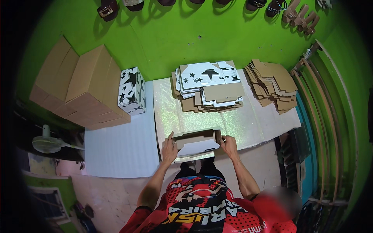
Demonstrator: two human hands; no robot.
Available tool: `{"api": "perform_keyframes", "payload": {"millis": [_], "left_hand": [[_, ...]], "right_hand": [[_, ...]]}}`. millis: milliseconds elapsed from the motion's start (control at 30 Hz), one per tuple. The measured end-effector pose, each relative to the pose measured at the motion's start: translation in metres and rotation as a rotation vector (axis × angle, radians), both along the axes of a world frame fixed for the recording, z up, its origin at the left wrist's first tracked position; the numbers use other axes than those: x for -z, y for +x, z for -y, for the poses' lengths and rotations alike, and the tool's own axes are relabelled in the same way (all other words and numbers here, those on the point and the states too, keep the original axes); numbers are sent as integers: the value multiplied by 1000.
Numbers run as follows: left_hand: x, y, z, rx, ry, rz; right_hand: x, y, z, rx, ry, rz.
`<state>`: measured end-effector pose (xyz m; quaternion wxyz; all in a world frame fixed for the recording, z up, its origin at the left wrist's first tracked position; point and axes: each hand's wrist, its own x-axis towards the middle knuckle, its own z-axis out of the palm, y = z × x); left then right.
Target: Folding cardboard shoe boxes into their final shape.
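An open cardboard box [197,147], brown inside with a white flap at its near side, is between my hands at the near edge of the glittery table cover. My left hand [169,149] grips the box's left end, fingers bent over the edge. At the opposite end, my right hand [229,145] has its fingers closed on the right side panel. Behind the box lies a stack of flat box blanks [210,74], white with black stars on top and brown between. The undersides of the hands are hidden.
To the right lies a pile of brown cardboard blanks [272,83]. Large brown cartons [91,85] and a star-patterned box [132,91] stand at the left on a white-covered surface [120,151]. A fan [48,143] is beyond its left edge. Sandals [301,17] line the green wall. Wooden rails [322,132] stand right.
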<state>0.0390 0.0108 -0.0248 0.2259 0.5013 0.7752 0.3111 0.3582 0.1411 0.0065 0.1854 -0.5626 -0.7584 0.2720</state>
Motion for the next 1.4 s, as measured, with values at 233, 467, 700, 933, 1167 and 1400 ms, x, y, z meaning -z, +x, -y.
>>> {"api": "perform_keyframes", "payload": {"millis": [233,467,700,933,1167,1400], "left_hand": [[25,-10,-15,-208,65,182],[47,3,-27,-302,198,359],[33,0,-38,-458,53,520],[38,16,-52,-644,-112,273],[53,7,-40,-485,120,232],[40,16,-54,-461,6,217]], "right_hand": [[-4,-13,-3,-83,-37,86],[-18,-39,-46,-74,-204,-95],[30,-72,-67,247,-350,-160],[41,-81,-74,278,-178,-131],[-1,-77,-48,-74,297,-186],[-53,-19,-21,-728,-485,0]]}}
